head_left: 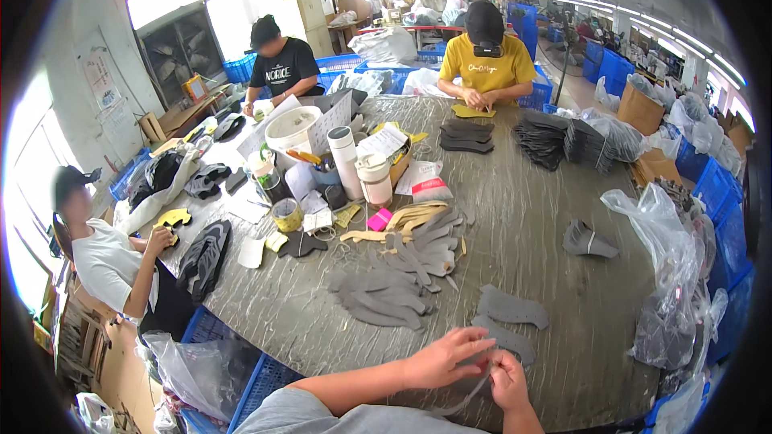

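Thin grey strip [476, 390] is at the table's [579, 378] near edge, pinched in my right hand [509, 383]; left hand [445, 362] has fingers half spread right by it, can't make out if they grip it

Two flat grey pieces [515, 309] lie loose just beyond

Progress, my read: banded grey bundle [591, 239] toward the right edge looks done; strip in hand isn't, and loose grey pile [379, 297] mid-table looks left to do

Co-worker in yellow [489, 64] at far edge

Looking like a factory workshop, going by the shared worktable [583, 305], grey cut pieces [511, 307], blue crates [730, 243] and strip lights [693, 39].
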### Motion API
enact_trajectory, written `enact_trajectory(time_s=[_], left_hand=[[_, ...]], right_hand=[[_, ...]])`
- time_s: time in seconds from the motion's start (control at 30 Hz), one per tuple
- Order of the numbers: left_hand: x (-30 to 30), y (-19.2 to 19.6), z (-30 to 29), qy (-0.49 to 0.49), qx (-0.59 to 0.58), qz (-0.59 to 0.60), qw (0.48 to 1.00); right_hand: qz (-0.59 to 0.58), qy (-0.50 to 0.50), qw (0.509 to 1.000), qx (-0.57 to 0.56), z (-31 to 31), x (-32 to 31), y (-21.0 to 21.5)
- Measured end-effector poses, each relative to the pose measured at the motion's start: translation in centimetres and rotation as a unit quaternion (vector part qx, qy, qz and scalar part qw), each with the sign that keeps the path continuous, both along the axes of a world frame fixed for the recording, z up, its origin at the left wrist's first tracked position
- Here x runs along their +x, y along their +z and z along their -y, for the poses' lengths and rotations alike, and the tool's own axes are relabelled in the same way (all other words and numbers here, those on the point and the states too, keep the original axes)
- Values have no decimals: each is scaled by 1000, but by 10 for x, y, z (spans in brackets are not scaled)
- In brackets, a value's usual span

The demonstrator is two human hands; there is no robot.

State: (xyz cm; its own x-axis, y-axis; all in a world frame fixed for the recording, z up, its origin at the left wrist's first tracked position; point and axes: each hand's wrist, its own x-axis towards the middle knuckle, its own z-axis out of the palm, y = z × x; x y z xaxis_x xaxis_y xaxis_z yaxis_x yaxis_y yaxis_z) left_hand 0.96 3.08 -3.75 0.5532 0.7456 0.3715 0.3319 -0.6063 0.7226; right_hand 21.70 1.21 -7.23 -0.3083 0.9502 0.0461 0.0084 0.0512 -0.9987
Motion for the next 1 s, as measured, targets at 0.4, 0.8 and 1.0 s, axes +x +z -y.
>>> enact_trajectory(time_s=[0.4,0.8,1.0], left_hand=[[-131,-5,-306,292,247,-634,673],[-165,-41,-324,285,139,-709,629],[-176,-50,-326,297,201,-668,652]], right_hand=[[-341,-8,915,-216,-61,49,-25],[-403,-32,882,-244,-67,57,-22],[-388,-41,887,-247,-68,57,-18]])
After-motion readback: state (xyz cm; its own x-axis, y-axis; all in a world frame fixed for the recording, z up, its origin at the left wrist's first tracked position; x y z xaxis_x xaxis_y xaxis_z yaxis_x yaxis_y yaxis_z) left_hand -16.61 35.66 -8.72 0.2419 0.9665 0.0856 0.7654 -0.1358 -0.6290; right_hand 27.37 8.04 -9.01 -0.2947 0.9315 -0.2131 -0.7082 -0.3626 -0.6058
